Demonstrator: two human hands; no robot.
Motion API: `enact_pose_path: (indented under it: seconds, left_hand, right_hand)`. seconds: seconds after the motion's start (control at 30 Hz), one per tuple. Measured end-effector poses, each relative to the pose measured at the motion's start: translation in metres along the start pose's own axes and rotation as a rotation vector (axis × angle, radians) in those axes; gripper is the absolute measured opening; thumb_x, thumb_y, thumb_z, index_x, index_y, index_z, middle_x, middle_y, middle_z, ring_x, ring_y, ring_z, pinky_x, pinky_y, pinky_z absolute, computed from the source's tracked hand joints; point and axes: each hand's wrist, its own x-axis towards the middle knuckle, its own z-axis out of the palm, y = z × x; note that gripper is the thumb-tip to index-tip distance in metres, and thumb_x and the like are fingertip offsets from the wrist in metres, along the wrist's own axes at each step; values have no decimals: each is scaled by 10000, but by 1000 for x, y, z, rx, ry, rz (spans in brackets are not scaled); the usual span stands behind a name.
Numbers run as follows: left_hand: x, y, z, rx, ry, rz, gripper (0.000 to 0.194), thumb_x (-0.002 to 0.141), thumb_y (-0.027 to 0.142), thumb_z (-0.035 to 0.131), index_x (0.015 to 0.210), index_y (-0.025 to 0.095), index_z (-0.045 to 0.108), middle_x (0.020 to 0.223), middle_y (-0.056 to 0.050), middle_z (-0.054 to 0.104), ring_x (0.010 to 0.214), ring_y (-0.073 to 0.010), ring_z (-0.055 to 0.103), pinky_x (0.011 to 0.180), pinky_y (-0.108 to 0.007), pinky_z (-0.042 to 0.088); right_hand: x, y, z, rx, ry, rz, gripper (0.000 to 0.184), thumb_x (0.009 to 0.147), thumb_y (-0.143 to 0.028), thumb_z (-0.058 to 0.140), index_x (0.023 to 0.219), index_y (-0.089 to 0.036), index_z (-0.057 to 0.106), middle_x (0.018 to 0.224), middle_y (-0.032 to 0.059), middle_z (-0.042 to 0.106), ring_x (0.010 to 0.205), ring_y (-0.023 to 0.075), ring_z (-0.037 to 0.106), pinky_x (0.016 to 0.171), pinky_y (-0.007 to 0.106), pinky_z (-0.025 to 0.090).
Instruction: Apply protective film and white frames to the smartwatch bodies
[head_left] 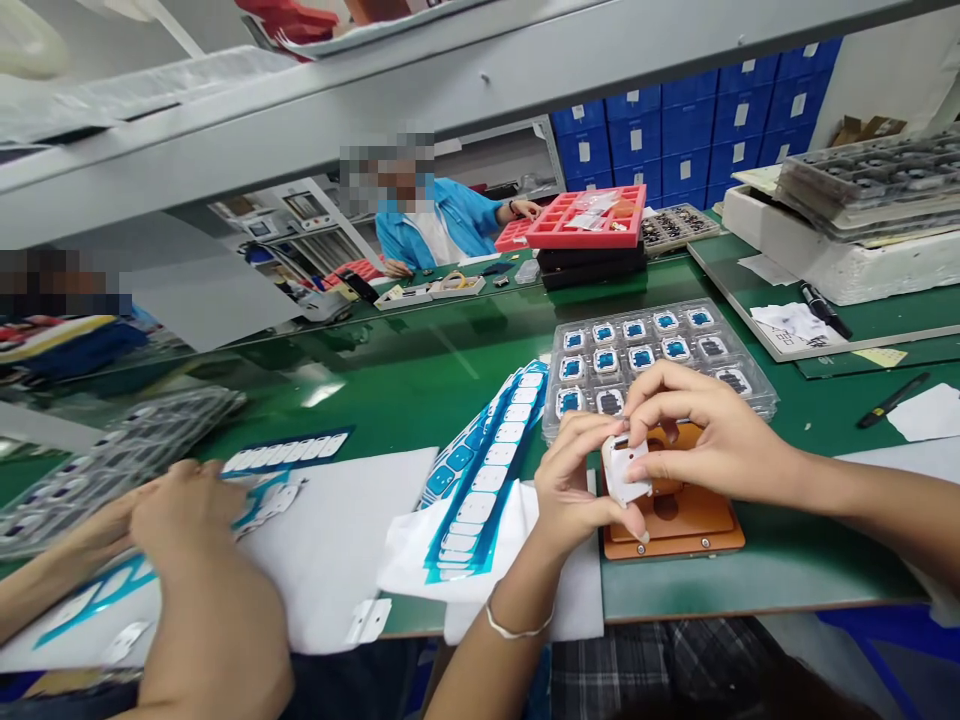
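My left hand and my right hand meet over a brown jig plate on the green table. Together they pinch a small white plastic part; the left fingers curl round its lower edge, the right fingers press on its top. Just behind my hands stands a clear tray of small blue-and-white parts. To the left of my hands lie blue strips of white stickers on white paper.
A co-worker's hands at the lower left handle a sticker strip over white sheets. Another person in blue sits across the table near red trays. Stacked clear trays, a marker and papers lie at the right.
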Motion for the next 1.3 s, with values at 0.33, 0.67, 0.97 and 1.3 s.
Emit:
enact_pose_path:
  seconds: [0.33, 0.67, 0.97, 1.3]
  left_hand:
    - [-2, -1, 1, -10, 42, -19, 779, 585, 668, 769, 1265, 303, 664, 997, -75, 713, 860, -201, 641, 788, -334, 490]
    - [-2, 0, 1, -42, 57, -43, 771, 577, 661, 775, 1252, 302, 678, 1011, -81, 727, 869, -201, 646, 798, -334, 490]
    - [-3, -1, -4, -159, 138, -191, 731, 523, 657, 809, 1163, 310, 730, 1010, -64, 730, 947, -207, 651, 861, -331, 523]
    - [-3, 0, 0, -321, 165, -283, 746, 454, 598, 872, 1129, 305, 745, 990, -52, 712, 953, -205, 655, 872, -334, 545]
  right_hand:
    - [-1, -9, -3, -178, 49, -209, 149, 906, -146, 667, 761, -179, 655, 904, 45, 626, 859, 170, 604, 784, 320, 527]
    - [-4, -19, -2, -297, 89, -290, 164, 941, -138, 615, 781, -169, 629, 894, 51, 631, 851, 156, 606, 775, 300, 531]
    - [-9, -41, -10, -363, 88, -288, 139, 926, -85, 598, 827, -180, 624, 899, 46, 635, 819, 149, 618, 724, 281, 528]
    - [5, -5, -70, -658, -502, 394, 176, 799, -68, 622, 912, -202, 606, 649, -30, 613, 598, 154, 571, 527, 254, 358]
